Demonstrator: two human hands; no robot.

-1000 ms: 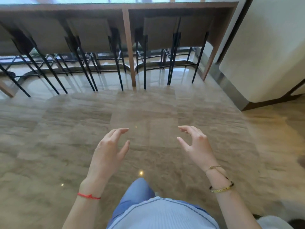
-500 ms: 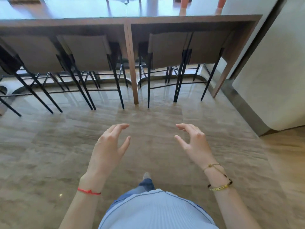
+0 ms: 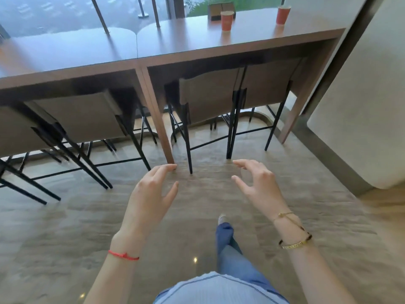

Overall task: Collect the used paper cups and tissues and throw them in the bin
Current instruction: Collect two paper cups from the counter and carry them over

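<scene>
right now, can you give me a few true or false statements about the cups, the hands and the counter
1. Two orange paper cups stand upright on the counter. True.
2. The left hand is holding a cup. False: it is empty, fingers spread, above the floor.
3. The right hand is empty and open. True.
4. Both cups lie on the floor. False: they stand on the counter's right part, near the window.
5. Stools are tucked under the counter. True.
6. A bin stands beside the stools. False: no bin is in view.
</scene>
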